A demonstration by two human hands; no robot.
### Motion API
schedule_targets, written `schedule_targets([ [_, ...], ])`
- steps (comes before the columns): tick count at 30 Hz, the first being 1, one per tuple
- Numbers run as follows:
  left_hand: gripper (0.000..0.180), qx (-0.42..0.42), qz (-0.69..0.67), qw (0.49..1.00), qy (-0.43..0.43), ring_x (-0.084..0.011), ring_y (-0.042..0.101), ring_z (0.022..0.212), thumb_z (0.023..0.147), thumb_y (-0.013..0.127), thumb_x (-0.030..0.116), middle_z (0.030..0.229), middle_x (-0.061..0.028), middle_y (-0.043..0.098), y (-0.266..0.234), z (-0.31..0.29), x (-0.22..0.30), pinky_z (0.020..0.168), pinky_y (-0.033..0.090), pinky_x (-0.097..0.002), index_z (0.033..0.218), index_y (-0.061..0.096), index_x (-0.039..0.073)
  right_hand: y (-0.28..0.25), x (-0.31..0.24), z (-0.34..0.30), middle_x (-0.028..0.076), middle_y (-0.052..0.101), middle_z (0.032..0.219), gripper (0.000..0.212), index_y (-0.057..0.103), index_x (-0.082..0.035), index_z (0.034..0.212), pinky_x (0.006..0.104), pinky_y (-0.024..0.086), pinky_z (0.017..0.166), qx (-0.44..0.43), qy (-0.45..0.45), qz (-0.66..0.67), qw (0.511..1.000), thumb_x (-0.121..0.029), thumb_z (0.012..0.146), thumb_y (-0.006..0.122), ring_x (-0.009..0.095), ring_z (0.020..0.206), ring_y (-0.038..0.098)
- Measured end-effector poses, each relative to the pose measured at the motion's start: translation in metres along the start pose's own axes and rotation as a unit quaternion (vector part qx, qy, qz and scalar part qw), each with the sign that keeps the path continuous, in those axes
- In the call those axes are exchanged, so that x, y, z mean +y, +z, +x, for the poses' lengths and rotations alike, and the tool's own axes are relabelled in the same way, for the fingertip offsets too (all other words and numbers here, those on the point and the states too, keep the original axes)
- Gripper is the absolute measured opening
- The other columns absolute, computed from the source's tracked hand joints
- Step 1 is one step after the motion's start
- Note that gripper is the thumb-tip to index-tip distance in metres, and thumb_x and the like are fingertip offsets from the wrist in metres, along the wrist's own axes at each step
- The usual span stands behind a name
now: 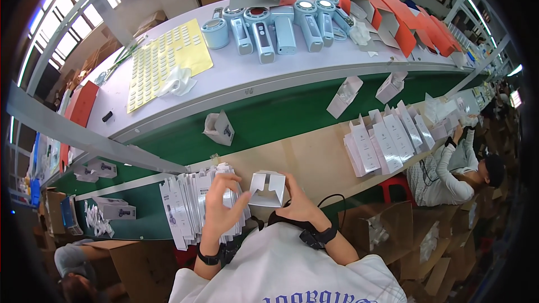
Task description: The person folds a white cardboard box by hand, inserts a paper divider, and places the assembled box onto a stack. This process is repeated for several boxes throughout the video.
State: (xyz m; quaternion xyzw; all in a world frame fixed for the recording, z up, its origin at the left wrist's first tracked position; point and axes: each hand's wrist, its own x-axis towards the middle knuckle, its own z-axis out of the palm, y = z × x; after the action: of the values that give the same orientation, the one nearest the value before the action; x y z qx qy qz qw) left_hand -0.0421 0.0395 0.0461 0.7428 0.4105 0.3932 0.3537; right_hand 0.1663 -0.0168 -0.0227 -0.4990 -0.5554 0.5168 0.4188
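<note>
One view only, a head-worn fisheye looking steeply down from above the person's chest, close over the near bench (314, 163); it faces outward across the green conveyor belt (281, 115) toward the far white shelf (236, 73), edges bending at the rim
</note>
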Motion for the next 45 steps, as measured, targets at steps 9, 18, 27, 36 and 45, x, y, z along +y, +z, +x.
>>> schedule_targets([
  [9, 0.021, -0.168, 0.359, 0.914, 0.088, -0.0456, 0.038, 0.124, 0.083, 0.062, 0.018, 0.133, -0.0242, 0.036, 0.023, -0.011, 0.024, 0.090, 0.043, -0.0448, 0.097, 0.066, 0.002, -0.004, -0.005, 0.002, 0.014, 0.036, 0.137, 0.076, 0.035, -0.006, 0.129, 0.0396, 0.027, 0.109, 0.020, -0.083, -0.076, 0.993, 0.007, 0.059, 0.062, 0.032, 0.131, 0.033],
  [18, 0.030, -0.196, 0.183, 0.963, 0.013, -0.0513, 0.039, 0.121, 0.086, 0.062, 0.024, 0.138, -0.0315, 0.028, 0.023, -0.013, 0.017, 0.091, 0.045, -0.0480, 0.101, 0.061, -0.002, -0.002, -0.002, 0.003, 0.013, 0.038, 0.136, 0.077, 0.037, -0.007, 0.131, 0.0412, 0.029, 0.108, 0.026, -0.067, -0.042, 0.997, 0.007, 0.061, 0.065, 0.029, 0.129, 0.037],
  [27, 0.046, -0.113, 0.089, 0.989, 0.038, -0.0523, 0.047, 0.114, 0.081, 0.069, 0.012, 0.139, -0.0336, 0.028, 0.035, -0.016, 0.012, 0.085, 0.050, -0.0476, 0.118, 0.044, 0.002, 0.006, 0.005, 0.003, 0.010, 0.042, 0.133, 0.080, 0.034, -0.007, 0.134, 0.0380, 0.035, 0.106, 0.053, -0.026, 0.077, 0.995, 0.005, 0.065, 0.072, 0.023, 0.128, 0.041],
  [36, 0.062, -0.061, -0.037, 0.991, 0.115, -0.0494, 0.038, 0.125, 0.076, 0.071, 0.005, 0.138, -0.0319, 0.032, 0.048, -0.015, -0.017, 0.097, 0.038, -0.0522, 0.126, 0.035, 0.008, 0.003, 0.008, 0.000, 0.008, 0.038, 0.137, 0.087, 0.024, -0.008, 0.141, 0.0370, 0.035, 0.105, 0.025, -0.038, 0.204, 0.978, 0.005, 0.068, 0.069, 0.020, 0.130, 0.038],
  [45, 0.063, -0.113, -0.022, 0.988, 0.100, -0.0413, 0.041, 0.118, 0.072, 0.065, 0.001, 0.134, -0.0278, 0.034, 0.048, -0.009, -0.004, 0.100, 0.034, -0.0498, 0.128, 0.038, 0.010, 0.002, -0.001, -0.002, 0.008, 0.042, 0.135, 0.054, 0.032, -0.008, 0.138, 0.0347, 0.037, 0.102, 0.019, 0.024, 0.460, 0.888, -0.017, 0.089, 0.053, 0.020, 0.124, 0.043],
])
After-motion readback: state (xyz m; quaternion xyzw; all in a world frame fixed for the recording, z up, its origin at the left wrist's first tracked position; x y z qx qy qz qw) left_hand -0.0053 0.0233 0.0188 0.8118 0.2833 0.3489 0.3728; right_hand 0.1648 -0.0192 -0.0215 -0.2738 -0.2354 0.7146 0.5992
